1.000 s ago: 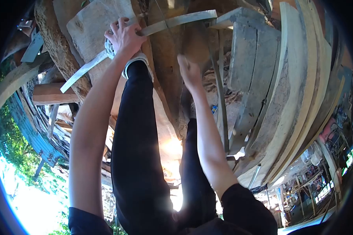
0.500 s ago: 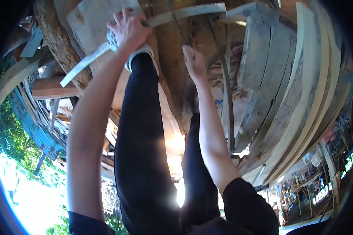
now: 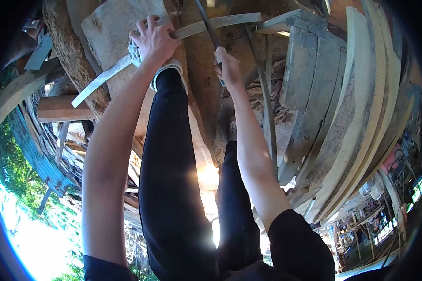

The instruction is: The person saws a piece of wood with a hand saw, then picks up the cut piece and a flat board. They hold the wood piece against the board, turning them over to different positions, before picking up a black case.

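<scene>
- The left hand (image 3: 158,43) was over the pale strip of wood (image 3: 219,24), with its fingers spread and bent. I could not tell if it gripped the strip.
- The strip lay across a big wood slab (image 3: 109,29), and both its ends stuck out past the hand.
- A white shoe (image 3: 155,84) was just beside that hand.
- The right hand (image 3: 229,68) was wrapped tight around a long, dark tool (image 3: 207,20).
- The tool crossed the strip in this view; I could not tell if they touched.

Blown-out lower-left glare (image 3: 35,234), strong fisheye distortion
</scene>
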Demonstrator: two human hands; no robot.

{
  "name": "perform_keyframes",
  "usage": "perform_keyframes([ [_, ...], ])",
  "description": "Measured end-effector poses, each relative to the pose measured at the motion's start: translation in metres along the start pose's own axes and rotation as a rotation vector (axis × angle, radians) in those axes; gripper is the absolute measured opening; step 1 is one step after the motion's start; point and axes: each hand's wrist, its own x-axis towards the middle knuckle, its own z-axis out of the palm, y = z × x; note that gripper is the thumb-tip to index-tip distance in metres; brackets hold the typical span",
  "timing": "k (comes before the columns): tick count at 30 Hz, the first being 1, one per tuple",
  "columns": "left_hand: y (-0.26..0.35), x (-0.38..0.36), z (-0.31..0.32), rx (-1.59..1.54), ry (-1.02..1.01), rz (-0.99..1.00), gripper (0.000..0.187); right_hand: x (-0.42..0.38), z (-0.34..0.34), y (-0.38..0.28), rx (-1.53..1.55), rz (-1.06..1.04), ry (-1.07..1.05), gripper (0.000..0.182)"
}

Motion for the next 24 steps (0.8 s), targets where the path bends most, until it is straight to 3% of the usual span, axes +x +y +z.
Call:
perform_keyframes([
  [1,0.000,-0.001,0.000,-0.004,-0.016,-0.009,0.036,-0.001,-0.001,-0.002,0.093,0.077,-0.021,0.050],
  [11,0.002,-0.002,-0.005,-0.001,-0.043,-0.016,0.036,-0.122,-0.020,0.039,0.039,0.088,0.066,0.045],
  [18,0.002,-0.005,-0.005,-0.008,-0.073,-0.025,0.037,-0.072,-0.024,0.018,-0.152,0.193,0.087,0.051],
  [20,0.003,-0.001,-0.007,-0.009,-0.063,-0.033,0.038,-0.039,-0.016,-0.004,-0.147,0.125,0.060,0.055],
  [24,0.005,-0.002,-0.010,0.000,-0.075,-0.031,0.038,-0.069,-0.005,-0.014,-0.049,0.152,0.085,0.055],
])
